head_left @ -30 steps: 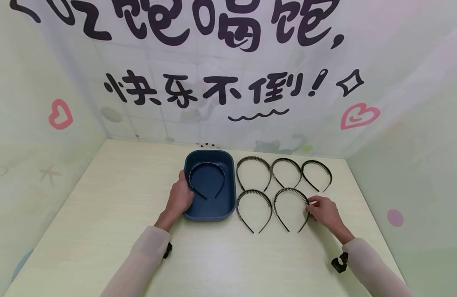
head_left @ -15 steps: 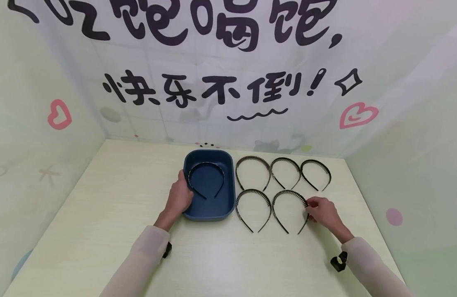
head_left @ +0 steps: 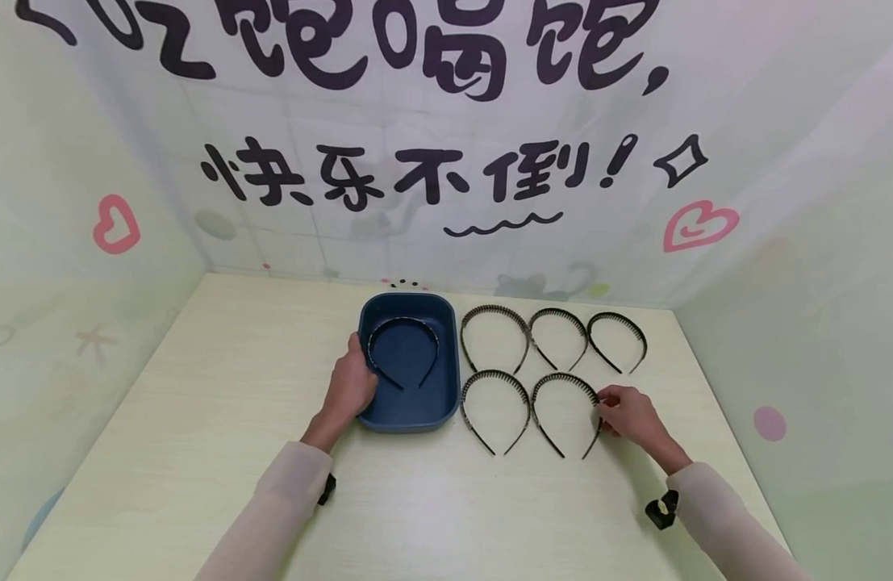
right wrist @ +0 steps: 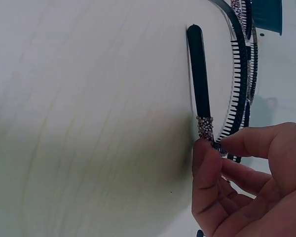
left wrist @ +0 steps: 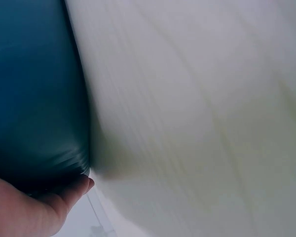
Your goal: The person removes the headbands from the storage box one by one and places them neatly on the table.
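Note:
My left hand [head_left: 350,386] grips the left wall of a dark blue rectangular tub [head_left: 410,415]. In the left wrist view its fingers [left wrist: 76,190] curl at the tub's corner. One headband [head_left: 403,320] lies inside the tub. To the right, my right hand [head_left: 630,413] pinches the right arm of a black toothed headband [head_left: 544,420], the front-row one farthest right. The right wrist view shows thumb and index finger meeting on this headband [right wrist: 201,84], beside a sparkly studded section. Its two ends point toward the person.
Another headband [head_left: 523,436] sits beside it in the front row, close to the tub. Behind them is a back row with a wide headband [head_left: 495,309], a middle headband [head_left: 558,312] and a smaller headband [head_left: 620,317]. Printed walls enclose the pale wooden table [head_left: 431,516].
The pinched headband's arch has shifted slightly toward the person, opening a small gap from the back row. The left hand and the tub stay in place.

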